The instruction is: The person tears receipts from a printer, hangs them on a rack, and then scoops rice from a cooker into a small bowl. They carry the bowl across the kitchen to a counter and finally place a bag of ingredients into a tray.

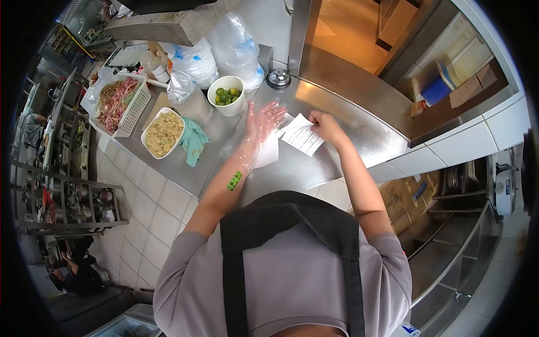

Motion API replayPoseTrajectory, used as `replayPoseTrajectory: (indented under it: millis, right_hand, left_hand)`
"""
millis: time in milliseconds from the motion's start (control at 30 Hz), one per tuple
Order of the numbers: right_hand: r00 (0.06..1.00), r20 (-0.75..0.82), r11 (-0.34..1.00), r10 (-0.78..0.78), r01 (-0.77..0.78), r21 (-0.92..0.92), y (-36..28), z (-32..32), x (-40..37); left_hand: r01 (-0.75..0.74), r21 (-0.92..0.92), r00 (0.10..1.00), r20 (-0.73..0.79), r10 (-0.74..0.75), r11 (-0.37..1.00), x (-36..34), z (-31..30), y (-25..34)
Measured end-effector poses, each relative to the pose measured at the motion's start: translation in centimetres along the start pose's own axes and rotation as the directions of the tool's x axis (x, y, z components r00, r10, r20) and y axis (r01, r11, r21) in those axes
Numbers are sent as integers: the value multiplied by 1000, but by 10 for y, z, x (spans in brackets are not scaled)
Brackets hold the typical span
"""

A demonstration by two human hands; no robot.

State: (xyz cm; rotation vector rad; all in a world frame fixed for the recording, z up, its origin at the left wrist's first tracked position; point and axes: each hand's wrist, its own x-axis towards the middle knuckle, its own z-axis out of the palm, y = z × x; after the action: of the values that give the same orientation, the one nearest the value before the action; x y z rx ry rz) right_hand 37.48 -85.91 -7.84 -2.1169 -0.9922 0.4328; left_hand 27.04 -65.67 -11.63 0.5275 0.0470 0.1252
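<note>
My left hand (261, 124), in a clear plastic glove, lies with fingers apart over the steel counter (247, 182). Beneath and beside it are white paper slips (268, 155). Between thumb and fingers, my right hand (327, 127) pinches the edge of a printed order slip (302, 136); this hand is bare. Just past the left hand stands a white tub of small green citrus fruits (227, 98). A white container of a chopped, pale yellow mixture (163, 133) sits farther left, with a teal cloth (194, 141) against it.
Plastic bags of containers (233, 48) stand at the back beside a metal call bell (279, 78). A white basket (130, 110) holds reddish shredded food at the left. A steel-framed pass-through window (359, 106) opens ahead on the right. Two other people (78, 275) are at the far left.
</note>
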Motion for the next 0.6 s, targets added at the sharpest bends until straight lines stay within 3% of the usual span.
replayPoseTrajectory:
  millis: [167,267,333,400,467,500,567,600]
  right_hand:
    - [990,123,985,-68,86,-147,9,-8,19]
    - [988,142,992,-67,80,-93,8,-7,18]
    - [988,147,994,-48,61,-85,10,-3,18]
    - [985,155,998,-69,69,3,9,4,13]
    - [985,164,998,-57,56,11,6,2,12]
    - [978,183,995,-97,98,0,6,1,14]
    - [970,212,992,-122,125,-1,6,5,12]
    - [966,209,980,-155,176,-88,4,4,16]
  left_hand:
    - [8,75,1000,-16,-7,997,-1,4,-2]
    - [-7,133,999,-46,13,991,5,13,1]
    - [-78,62,994,80,73,995,5,22,-11]
    - [-77,156,993,101,62,985,9,16,-22]
    - [-9,-29,998,-69,7,1000,15,5,-32]
    - [-5,-31,998,-65,3,1000,21,10,-29]
    - [23,-153,979,-199,-54,988,20,18,-30]
    - [28,-153,978,-199,-59,988,21,17,-30]
